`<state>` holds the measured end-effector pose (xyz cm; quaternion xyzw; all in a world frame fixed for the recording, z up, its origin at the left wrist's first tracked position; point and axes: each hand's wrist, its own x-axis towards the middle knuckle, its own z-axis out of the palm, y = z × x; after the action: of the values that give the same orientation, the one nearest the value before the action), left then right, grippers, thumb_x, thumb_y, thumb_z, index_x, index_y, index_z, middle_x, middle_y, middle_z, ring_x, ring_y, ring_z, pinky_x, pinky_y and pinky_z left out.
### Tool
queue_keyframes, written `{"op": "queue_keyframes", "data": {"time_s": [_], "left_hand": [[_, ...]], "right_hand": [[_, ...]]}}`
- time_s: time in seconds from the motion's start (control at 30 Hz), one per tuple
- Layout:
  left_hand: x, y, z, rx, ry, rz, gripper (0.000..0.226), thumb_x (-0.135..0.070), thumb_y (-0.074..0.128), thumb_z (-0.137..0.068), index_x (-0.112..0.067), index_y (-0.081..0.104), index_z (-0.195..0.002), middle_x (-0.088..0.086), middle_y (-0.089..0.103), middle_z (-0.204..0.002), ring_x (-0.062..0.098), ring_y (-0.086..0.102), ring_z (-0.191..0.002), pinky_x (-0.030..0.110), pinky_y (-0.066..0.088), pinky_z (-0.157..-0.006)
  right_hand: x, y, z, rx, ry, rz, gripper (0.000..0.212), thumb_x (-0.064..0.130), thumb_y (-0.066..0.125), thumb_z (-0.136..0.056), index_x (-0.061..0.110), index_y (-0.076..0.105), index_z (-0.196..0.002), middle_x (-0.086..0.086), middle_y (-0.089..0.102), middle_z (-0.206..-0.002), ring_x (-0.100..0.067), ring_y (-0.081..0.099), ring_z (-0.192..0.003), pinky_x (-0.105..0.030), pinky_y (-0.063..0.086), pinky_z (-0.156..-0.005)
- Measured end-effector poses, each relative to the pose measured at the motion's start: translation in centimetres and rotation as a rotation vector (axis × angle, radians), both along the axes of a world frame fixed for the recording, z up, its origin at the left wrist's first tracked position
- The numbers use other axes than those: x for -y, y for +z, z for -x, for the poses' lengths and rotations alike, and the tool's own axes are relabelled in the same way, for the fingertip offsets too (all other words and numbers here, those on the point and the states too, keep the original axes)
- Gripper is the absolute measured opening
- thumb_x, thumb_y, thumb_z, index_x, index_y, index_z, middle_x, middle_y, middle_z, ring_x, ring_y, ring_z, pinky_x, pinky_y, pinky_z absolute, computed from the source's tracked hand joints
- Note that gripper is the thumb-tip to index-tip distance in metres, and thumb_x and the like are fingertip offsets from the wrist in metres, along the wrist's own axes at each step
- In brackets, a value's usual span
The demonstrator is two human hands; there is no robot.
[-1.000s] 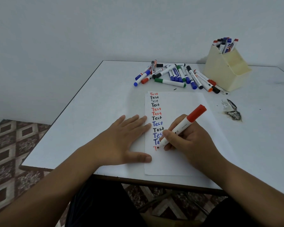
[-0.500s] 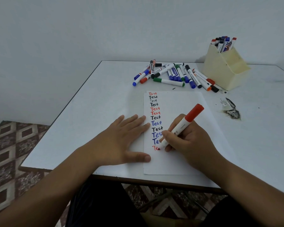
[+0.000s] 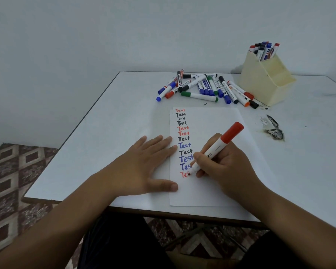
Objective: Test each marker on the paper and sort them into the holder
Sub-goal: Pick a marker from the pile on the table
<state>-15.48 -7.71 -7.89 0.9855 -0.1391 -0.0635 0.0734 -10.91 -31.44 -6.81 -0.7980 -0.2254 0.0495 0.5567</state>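
Nearby clutter: a pile of loose markers (image 3: 204, 88) lies at the far side of the white table (image 3: 97, 144), between the paper and the wall, caps in blue, black, green and red pointing every which way.
Holder: a cream holder (image 3: 264, 82) stands at the far right, just beside the pile, with several markers upright in its tall back compartment; its lower front compartments look bare.
Smudge: a dark smear and a scrap of clear wrapper (image 3: 273, 129) sit on the table right of the paper, apart from it.
Paper: a white sheet (image 3: 211, 121) lies lengthwise in front of the person, with a column of "Test" words in red, black and blue down its left edge.
Red marker: the red marker (image 3: 217, 146) is over the lower left of the sheet, tilted, its long axis running from tip at lower left to red cap end at upper right; the tip touches the paper at a half-written red word at the column's foot.
Right hand: the right hand (image 3: 225, 167) pinches the marker low on its barrel, fingers curled round it, heel resting on the sheet.
Left hand: the left hand (image 3: 144, 167) lies flat, fingers straight and spread, fingertips and thumb pressing the sheet's left edge, holding nothing.
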Motion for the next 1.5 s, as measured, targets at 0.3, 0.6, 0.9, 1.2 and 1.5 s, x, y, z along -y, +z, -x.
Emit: {"op": "queue_keyframes", "data": {"time_s": [0.3, 0.6, 0.9, 1.2, 1.5], "left_hand": [[0.0, -0.1, 0.0, -0.001, -0.001, -0.002, 0.103, -0.096, 0.023, -0.071, -0.042, -0.001, -0.156, -0.02, -0.013, -0.162, -0.006, -0.021, -0.145, 0.038, -0.006, -0.124], [-0.1, -0.2, 0.0, 0.002, -0.002, -0.002, 0.103, -0.095, 0.026, -0.072, -0.042, -0.001, -0.156, -0.02, -0.013, -0.162, -0.006, -0.02, -0.145, 0.038, -0.006, -0.124], [0.0, -0.1, -0.1, 0.002, 0.003, 0.044, 0.105, -0.095, 0.036, -0.071, -0.041, 0.005, -0.156, -0.021, -0.006, -0.163, -0.006, -0.015, -0.146, 0.037, -0.004, -0.124], [0.7, 2.3, -0.4, 0.397, 0.129, 0.369, 0.101, -0.072, 0.064, -0.075, -0.047, 0.003, -0.151, -0.028, -0.007, -0.16, -0.002, 0.005, -0.147, 0.036, 0.029, -0.113], [2.8, 5.1, -4.2, 0.74, -0.243, -0.099, 0.039, -0.037, 0.051, -0.099, -0.013, 0.062, -0.128, 0.005, 0.065, -0.125, 0.023, 0.063, -0.109, 0.041, 0.054, -0.088]], "right_hand": [[0.0, -0.4, -0.2, 0.014, -0.036, 0.022, 0.015, 0.022, 0.069, -0.093, 0.014, 0.06, -0.085, 0.0, 0.073, -0.071, -0.017, 0.071, -0.063, -0.036, 0.062, -0.066], [0.0, -0.8, -0.4, 0.048, -0.069, 0.023, 0.014, 0.023, 0.067, -0.094, 0.016, 0.059, -0.086, -0.001, 0.071, -0.071, -0.016, 0.07, -0.065, -0.032, 0.06, -0.067], [0.2, 1.6, -2.5, 0.057, 0.04, 0.049, 0.039, 0.061, 0.054, -0.079, 0.026, 0.057, -0.098, 0.005, 0.065, -0.071, -0.007, 0.062, -0.062, -0.018, 0.052, -0.06], [1.5, 5.6, -6.3, 0.731, 0.246, 0.972, 0.071, 0.074, 0.019, -0.088, 0.033, 0.048, -0.138, 0.012, 0.061, -0.089, -0.008, 0.058, -0.077, -0.025, 0.053, -0.069], [1.1, 6.0, -7.2, 0.974, 0.347, 0.935, 0.085, 0.071, 0.004, -0.082, 0.032, 0.051, -0.142, 0.004, 0.067, -0.091, -0.014, 0.057, -0.072, -0.029, 0.048, -0.062]]}}
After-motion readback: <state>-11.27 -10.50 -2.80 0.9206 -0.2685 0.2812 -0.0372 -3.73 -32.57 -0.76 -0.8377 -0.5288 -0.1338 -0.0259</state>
